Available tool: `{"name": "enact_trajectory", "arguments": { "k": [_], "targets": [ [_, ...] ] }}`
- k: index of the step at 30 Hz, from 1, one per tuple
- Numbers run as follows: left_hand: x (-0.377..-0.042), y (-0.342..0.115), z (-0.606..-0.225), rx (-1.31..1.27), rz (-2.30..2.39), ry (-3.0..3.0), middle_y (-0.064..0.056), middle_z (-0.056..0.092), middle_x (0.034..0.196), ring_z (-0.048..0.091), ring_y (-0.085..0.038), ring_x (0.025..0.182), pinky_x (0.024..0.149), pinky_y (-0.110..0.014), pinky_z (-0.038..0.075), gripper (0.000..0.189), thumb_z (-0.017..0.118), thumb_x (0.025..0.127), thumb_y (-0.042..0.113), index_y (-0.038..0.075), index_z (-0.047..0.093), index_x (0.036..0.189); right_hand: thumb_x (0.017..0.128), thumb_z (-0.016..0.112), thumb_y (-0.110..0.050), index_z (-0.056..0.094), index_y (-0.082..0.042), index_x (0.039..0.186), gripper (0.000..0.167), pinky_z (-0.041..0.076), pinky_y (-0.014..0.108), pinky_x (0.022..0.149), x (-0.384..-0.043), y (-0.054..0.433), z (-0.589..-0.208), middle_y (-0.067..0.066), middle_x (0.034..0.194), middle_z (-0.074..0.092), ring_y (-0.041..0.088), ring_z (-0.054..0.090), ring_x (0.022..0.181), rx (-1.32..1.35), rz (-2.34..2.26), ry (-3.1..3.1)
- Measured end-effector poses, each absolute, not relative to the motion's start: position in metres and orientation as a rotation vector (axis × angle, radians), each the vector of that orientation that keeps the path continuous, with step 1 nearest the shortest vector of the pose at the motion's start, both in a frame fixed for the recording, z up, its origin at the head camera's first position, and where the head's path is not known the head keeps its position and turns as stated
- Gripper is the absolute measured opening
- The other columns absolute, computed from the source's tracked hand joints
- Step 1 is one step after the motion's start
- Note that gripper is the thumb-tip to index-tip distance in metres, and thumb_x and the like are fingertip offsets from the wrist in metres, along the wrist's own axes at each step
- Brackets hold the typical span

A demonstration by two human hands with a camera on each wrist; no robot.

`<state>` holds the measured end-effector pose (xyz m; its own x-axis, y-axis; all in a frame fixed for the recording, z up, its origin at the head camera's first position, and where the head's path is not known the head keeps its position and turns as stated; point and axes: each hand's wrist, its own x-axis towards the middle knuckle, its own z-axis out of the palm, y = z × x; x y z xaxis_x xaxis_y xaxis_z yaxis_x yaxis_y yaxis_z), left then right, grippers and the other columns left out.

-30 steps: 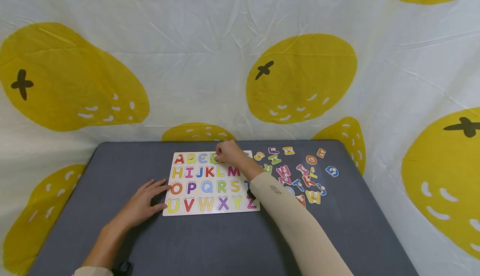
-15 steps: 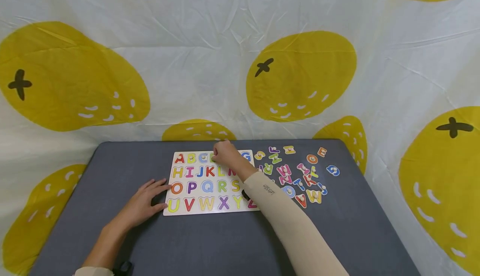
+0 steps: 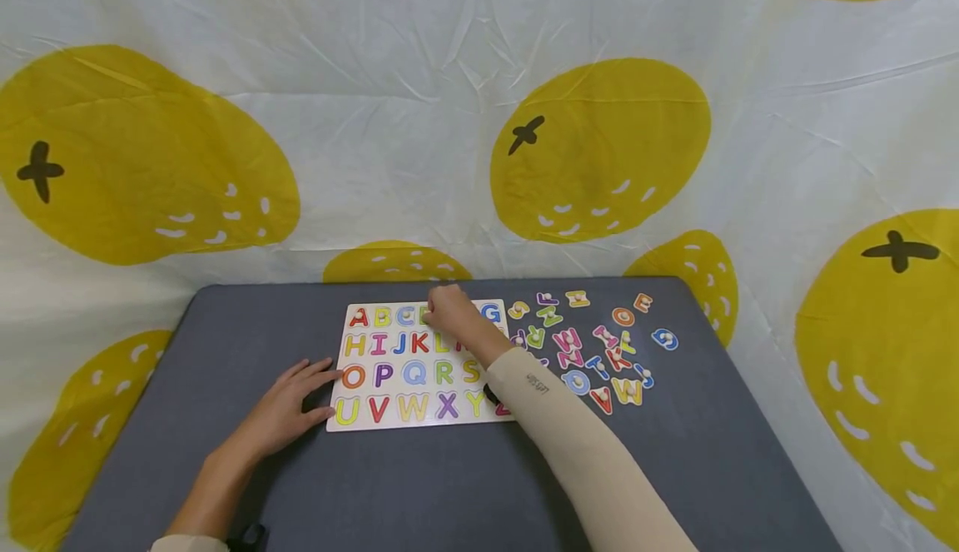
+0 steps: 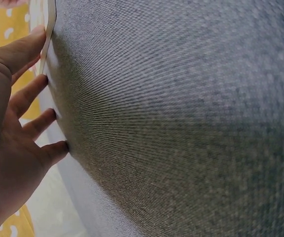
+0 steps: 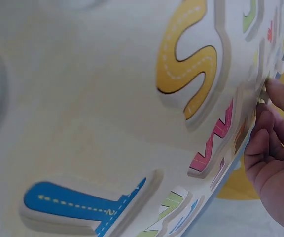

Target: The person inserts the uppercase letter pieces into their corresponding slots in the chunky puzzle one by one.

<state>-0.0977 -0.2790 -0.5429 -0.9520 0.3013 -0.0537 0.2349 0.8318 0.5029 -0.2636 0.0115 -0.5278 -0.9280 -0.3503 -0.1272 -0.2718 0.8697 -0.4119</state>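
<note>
A white alphabet puzzle board (image 3: 430, 391) lies flat on the grey table. My left hand (image 3: 280, 410) rests at its left edge, fingers spread and fairly straight, with fingertips touching the rim. Over the top row, my right hand (image 3: 455, 316) pinches the small knob (image 5: 263, 97) of a puzzle piece between thumb and fingers. That green piece is at the slot right of C; the hand mostly covers it. Knobbed pieces A (image 3: 359, 317), B (image 3: 382, 316) and C (image 3: 405, 315) sit in their slots. My right forearm hides part of the board's right side.
Several loose letter pieces are scattered right of the board, among them a W (image 3: 627, 392), an A-shaped red piece (image 3: 601, 400) and an orange E (image 3: 643, 304). A curtain (image 3: 419, 177) with yellow fruit prints hangs behind the table (image 3: 404, 485).
My right hand has shifted slightly left and lower over the green piece, then stayed almost still. The forearm moved a little left, uncovering G and more loose pieces. The left hand has not moved.
</note>
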Motion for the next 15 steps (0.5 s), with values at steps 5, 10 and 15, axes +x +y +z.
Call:
{"name": "enact_trajectory", "arguments": {
  "k": [5,10,15],
  "targets": [
    [-0.097,-0.278,-0.544,0.441,0.775,2.89,-0.021,0.048,0.157,0.032,-0.055,0.146,0.107,-0.077,0.035,0.061,0.083,0.086,0.019,0.011,0.062,0.143,0.095,0.076,-0.025,0.069,-0.008,0.097,0.019,0.047,0.024,0.065,-0.262,0.023,-0.521,0.003,0.087,0.065,0.014,0.058,0.074,-0.53,-0.684,2.812],
    [-0.097,-0.279,-0.543,0.432,0.772,2.885,-0.021,0.048,0.157,0.032,-0.055,0.146,0.108,-0.076,0.035,0.061,0.083,0.087,0.019,0.011,0.061,0.143,0.098,0.073,-0.021,0.07,-0.005,0.112,0.022,0.049,0.028,0.072,-0.261,0.042,-0.51,0.003,0.088,0.066,0.014,0.058,0.075,-0.587,-0.814,2.755],
    [-0.096,-0.278,-0.543,0.44,0.771,2.891,-0.022,0.048,0.156,0.033,-0.055,0.145,0.108,-0.076,0.035,0.061,0.084,0.086,0.02,0.01,0.062,0.143,0.099,0.071,-0.02,0.07,-0.005,0.115,0.022,0.052,0.03,0.077,-0.258,0.065,-0.5,0.003,0.094,0.067,0.016,0.06,0.081,-0.588,-0.873,2.73]
  ]
}}
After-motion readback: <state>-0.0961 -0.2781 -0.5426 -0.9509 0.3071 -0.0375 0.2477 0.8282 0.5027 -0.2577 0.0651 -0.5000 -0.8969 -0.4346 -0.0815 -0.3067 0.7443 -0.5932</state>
